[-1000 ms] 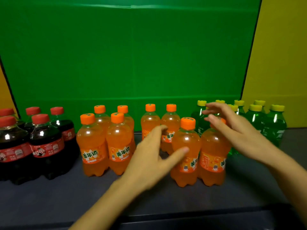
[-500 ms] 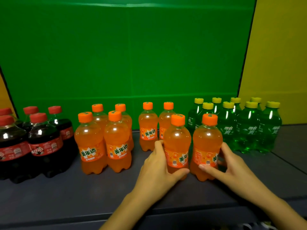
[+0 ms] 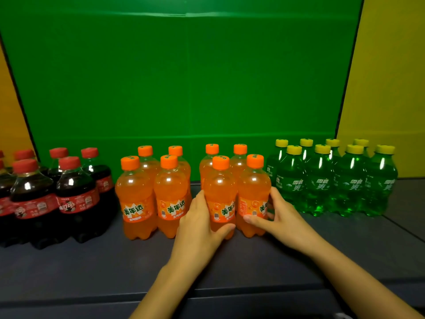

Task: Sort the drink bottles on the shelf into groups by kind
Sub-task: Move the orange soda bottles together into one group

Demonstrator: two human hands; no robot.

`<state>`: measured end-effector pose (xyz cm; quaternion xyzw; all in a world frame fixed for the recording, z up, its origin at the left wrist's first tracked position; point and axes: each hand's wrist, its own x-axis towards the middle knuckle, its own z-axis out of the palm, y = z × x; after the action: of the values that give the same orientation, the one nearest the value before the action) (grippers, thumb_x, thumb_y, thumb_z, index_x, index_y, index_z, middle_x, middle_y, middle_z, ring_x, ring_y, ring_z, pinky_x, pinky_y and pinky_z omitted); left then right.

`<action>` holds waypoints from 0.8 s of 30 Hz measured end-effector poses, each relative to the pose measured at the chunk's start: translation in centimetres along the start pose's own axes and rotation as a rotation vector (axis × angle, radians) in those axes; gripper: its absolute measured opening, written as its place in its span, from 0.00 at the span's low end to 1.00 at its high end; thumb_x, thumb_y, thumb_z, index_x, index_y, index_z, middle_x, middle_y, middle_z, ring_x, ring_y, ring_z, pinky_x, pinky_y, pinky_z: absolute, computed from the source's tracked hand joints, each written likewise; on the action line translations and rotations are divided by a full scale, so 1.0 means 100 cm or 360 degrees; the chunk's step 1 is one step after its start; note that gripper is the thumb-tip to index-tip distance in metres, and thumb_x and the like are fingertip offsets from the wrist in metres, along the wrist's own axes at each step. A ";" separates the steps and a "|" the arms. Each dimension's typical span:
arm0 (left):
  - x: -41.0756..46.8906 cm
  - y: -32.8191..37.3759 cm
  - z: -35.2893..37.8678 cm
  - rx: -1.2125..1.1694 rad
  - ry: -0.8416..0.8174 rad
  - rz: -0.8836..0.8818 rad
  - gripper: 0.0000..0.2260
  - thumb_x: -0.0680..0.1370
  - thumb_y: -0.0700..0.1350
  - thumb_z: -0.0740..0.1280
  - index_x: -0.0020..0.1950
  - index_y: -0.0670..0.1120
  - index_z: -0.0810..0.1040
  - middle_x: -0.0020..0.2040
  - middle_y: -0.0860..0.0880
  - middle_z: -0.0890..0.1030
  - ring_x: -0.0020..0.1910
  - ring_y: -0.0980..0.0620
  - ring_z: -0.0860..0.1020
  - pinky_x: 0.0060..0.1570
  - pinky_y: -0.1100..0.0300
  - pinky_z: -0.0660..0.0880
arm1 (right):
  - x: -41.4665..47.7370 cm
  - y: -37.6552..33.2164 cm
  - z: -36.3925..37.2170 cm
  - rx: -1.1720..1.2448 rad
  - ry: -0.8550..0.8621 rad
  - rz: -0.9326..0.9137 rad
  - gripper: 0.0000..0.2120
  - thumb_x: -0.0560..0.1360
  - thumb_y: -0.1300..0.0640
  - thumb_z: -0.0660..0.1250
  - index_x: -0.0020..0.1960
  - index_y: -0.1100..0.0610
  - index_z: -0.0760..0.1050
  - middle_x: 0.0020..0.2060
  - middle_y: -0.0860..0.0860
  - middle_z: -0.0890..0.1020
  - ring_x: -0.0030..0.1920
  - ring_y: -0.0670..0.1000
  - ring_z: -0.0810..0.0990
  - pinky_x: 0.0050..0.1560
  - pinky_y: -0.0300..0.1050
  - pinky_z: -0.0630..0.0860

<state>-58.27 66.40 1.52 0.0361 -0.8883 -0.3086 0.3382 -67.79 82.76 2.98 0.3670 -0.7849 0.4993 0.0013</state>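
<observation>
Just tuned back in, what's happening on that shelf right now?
A person is sorting soda bottles on a dark shelf. Their left hand grips the left-front orange bottle and their right hand grips the right-front orange bottle, both upright ahead of two back orange bottles. Four other orange bottles stand to the left, cola bottles at far left, green bottles at right.

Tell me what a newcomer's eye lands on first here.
Three colour blocks line the dark shelf: cola bottles at left, orange bottles in the middle, green bottles at right. At centre, the left hand grips the left front orange bottle and the right hand grips the right front orange bottle beside it.
</observation>
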 end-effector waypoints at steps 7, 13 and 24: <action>0.007 -0.004 0.002 -0.0008 -0.0013 -0.0046 0.33 0.69 0.48 0.74 0.69 0.51 0.61 0.66 0.52 0.72 0.66 0.52 0.70 0.61 0.64 0.65 | 0.007 0.001 0.007 0.0037 -0.0008 0.0006 0.27 0.69 0.54 0.73 0.60 0.45 0.61 0.54 0.38 0.75 0.55 0.39 0.76 0.60 0.41 0.73; 0.010 -0.004 0.003 0.0037 -0.0036 -0.0164 0.40 0.70 0.50 0.73 0.75 0.47 0.52 0.70 0.49 0.68 0.70 0.49 0.67 0.68 0.50 0.67 | 0.008 0.001 0.011 0.0037 0.0033 0.0009 0.28 0.69 0.55 0.73 0.61 0.46 0.61 0.54 0.40 0.75 0.56 0.40 0.76 0.60 0.40 0.74; -0.031 -0.016 -0.086 0.0124 0.0854 -0.0196 0.39 0.57 0.61 0.71 0.62 0.44 0.65 0.52 0.51 0.68 0.56 0.51 0.71 0.53 0.59 0.68 | 0.017 -0.002 0.004 0.0185 0.0035 0.0121 0.43 0.64 0.53 0.76 0.71 0.46 0.54 0.61 0.41 0.66 0.60 0.42 0.68 0.58 0.36 0.70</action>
<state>-50.80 61.43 3.80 0.1836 -0.7742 -0.2736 0.5404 -68.78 81.37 3.60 0.3308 -0.7679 0.5477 -0.0304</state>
